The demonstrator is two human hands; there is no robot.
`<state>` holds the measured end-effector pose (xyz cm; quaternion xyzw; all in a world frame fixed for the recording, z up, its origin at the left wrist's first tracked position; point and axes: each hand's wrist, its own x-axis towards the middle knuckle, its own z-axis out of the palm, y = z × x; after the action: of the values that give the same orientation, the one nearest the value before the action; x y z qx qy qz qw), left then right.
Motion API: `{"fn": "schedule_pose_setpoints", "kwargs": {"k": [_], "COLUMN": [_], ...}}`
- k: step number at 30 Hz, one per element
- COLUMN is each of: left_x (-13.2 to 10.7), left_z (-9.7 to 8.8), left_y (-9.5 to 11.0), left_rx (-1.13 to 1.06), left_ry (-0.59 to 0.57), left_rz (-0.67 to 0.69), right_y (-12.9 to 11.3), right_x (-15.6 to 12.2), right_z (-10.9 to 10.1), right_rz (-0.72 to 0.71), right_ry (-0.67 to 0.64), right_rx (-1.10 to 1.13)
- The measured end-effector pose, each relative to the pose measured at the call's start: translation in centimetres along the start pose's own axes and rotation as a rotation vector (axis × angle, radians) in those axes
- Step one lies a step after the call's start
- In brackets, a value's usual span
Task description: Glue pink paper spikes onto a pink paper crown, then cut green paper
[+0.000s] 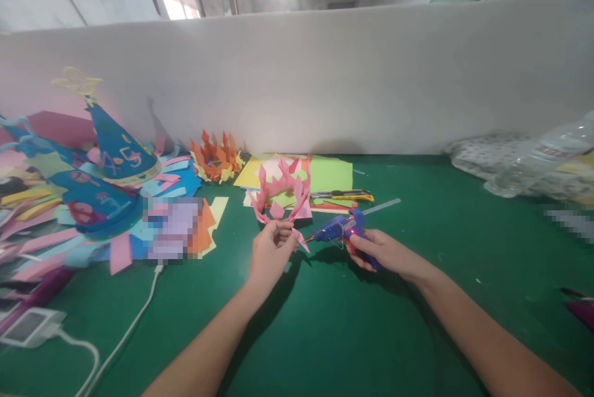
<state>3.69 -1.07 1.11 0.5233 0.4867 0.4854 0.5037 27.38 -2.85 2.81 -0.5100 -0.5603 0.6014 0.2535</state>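
The right hand (377,250) grips a hot-glue gun (330,229); a slip could burn the left hand (273,251) pinching a pink paper crown (277,209).

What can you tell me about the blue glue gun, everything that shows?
The glue gun has a blue body, apparently plastic, with a pale label, a metallic-looking nozzle, a glowing red light and a reddish trigger. A translucent stick juts from its rear. The right hand grips its handle above the green table, nozzle pointing left toward the pink piece in the left hand; whether they touch is unclear.
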Motion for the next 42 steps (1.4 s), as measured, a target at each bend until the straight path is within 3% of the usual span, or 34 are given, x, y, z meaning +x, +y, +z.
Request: {"fn": "schedule_pose_setpoints", "kwargs": {"k": [42], "left_x": [0.2], "left_z": [-0.1], "left_y": [1.4], "left_rx": [-0.133], "left_ry": [0.046], "left_rz": [-0.048], "right_y": [0.3], "right_x": [-0.4], "right_z": [-0.8], "right_rz": [0.018], "right_ry": [0.018], "right_rx": [-0.027]}}
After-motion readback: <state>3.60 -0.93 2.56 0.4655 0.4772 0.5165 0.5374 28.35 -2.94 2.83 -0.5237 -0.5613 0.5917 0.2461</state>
